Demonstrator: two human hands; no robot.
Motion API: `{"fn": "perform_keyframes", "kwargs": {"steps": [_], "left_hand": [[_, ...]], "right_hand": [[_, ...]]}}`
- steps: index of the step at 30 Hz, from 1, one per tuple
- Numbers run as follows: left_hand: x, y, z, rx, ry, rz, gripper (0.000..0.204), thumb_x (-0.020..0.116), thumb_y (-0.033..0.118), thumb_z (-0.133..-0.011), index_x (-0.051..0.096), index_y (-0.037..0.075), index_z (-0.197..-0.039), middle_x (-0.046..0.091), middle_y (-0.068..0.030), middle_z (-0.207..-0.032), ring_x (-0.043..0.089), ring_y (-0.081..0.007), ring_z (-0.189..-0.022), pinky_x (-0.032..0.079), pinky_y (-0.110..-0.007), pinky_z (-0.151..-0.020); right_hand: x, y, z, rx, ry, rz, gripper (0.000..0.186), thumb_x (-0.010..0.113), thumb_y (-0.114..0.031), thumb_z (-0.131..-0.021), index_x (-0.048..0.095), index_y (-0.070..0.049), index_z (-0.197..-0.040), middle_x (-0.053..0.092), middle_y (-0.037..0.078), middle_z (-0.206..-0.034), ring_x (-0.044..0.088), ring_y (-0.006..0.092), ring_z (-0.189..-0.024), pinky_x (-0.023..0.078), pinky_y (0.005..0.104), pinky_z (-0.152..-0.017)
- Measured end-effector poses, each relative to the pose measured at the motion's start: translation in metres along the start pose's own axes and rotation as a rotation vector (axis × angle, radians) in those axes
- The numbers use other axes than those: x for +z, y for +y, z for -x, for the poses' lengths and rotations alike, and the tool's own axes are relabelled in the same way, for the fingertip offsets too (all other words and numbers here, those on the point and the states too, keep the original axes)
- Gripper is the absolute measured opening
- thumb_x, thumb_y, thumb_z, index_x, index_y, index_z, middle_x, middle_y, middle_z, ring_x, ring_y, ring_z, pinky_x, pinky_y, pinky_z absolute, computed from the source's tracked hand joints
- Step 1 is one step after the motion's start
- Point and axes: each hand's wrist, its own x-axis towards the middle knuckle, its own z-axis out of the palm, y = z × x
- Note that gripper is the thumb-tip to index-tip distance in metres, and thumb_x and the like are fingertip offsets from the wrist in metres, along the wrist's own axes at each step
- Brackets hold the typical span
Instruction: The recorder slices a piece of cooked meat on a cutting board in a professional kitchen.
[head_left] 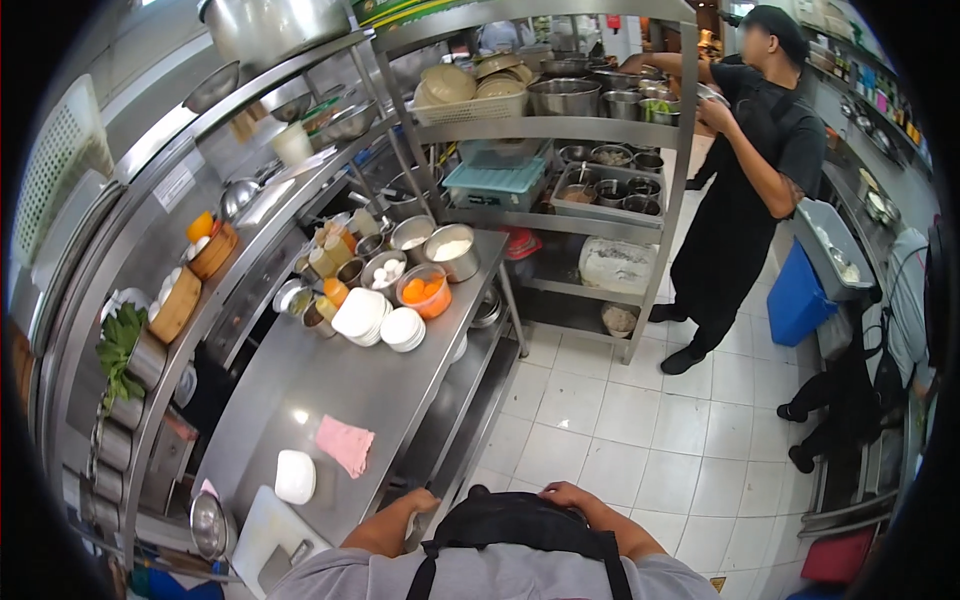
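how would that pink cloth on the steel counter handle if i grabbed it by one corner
The pink cloth lies flat and slightly rumpled on the counter, so it would probably hang limp and fold rather than hold its shape. It looks thin, so likely light. Pushed, it would probably bunch up more than slide cleanly on the smooth steel.

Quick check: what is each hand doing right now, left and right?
Left hand: fingers curled on the black apron top, grip unclear.
Right hand: resting on the same apron edge, grip unclear.
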Motion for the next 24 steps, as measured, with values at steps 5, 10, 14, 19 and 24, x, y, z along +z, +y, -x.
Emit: {"fn": "perform_keyframes", "kwargs": {"steps": [5, 10, 14, 19, 24], "left_hand": [[0.04, 0.041, 0.022, 0.02, 0.249, 0.415, 0.055, 0.055, 0.051, -0.098, 0.073, 0.004, -0.121, 0.071, -0.0207, -0.124, 0.065, -0.038, -0.119, 0.05, -0.044, -0.104], [0.084, 0.112, 0.045, 0.111, 0.278, 0.383, 0.048, 0.054, 0.046, -0.099, 0.074, 0.005, -0.114, 0.073, -0.0195, -0.116, 0.067, -0.039, -0.112, 0.051, -0.047, -0.097], [0.129, 0.095, 0.066, 0.132, 0.175, 0.536, 0.054, 0.048, 0.051, -0.103, 0.073, 0.004, -0.116, 0.071, -0.0216, -0.12, 0.066, -0.0406, -0.112, 0.049, -0.049, -0.098], [0.193, 0.095, 0.111, -0.029, -0.014, 0.745, 0.073, 0.054, 0.065, -0.096, 0.073, -0.002, -0.118, 0.071, -0.0226, -0.123, 0.066, -0.0357, -0.115, 0.049, -0.047, -0.101], [0.291, 0.099, 0.164, -0.015, -0.012, 0.936, 0.076, 0.061, 0.068, -0.09, 0.073, -0.002, -0.118, 0.072, -0.0197, -0.12, 0.066, -0.0319, -0.112, 0.052, -0.047, -0.095]], "right_hand": [[0.038, -0.016, -0.013, -0.33, -0.49, 0.213, 0.047, 0.061, -0.041, -0.098, 0.067, -0.006, -0.13, 0.069, 0.017, -0.131, 0.064, 0.0319, -0.121, 0.048, 0.0412, -0.105], [0.049, -0.01, 0.003, -0.574, -0.593, 0.183, 0.048, 0.062, -0.039, -0.094, 0.068, -0.003, -0.125, 0.069, 0.022, -0.125, 0.066, 0.0384, -0.113, 0.051, 0.0456, -0.097], [0.042, -0.061, 0.05, -0.528, -0.738, 0.362, 0.047, 0.062, -0.039, -0.094, 0.069, -0.003, -0.122, 0.069, 0.022, -0.123, 0.067, 0.039, -0.111, 0.051, 0.046, -0.097], [0.037, -0.097, 0.068, -0.437, -0.791, 0.654, 0.046, 0.062, -0.04, -0.094, 0.071, -0.002, -0.118, 0.07, 0.023, -0.119, 0.067, 0.0401, -0.109, 0.052, 0.0468, -0.095], [0.101, -0.126, 0.089, -0.405, -0.81, 0.889, 0.045, 0.062, -0.04, -0.093, 0.072, -0.001, -0.114, 0.071, 0.023, -0.116, 0.067, 0.0411, -0.106, 0.052, 0.0475, -0.094]]}}
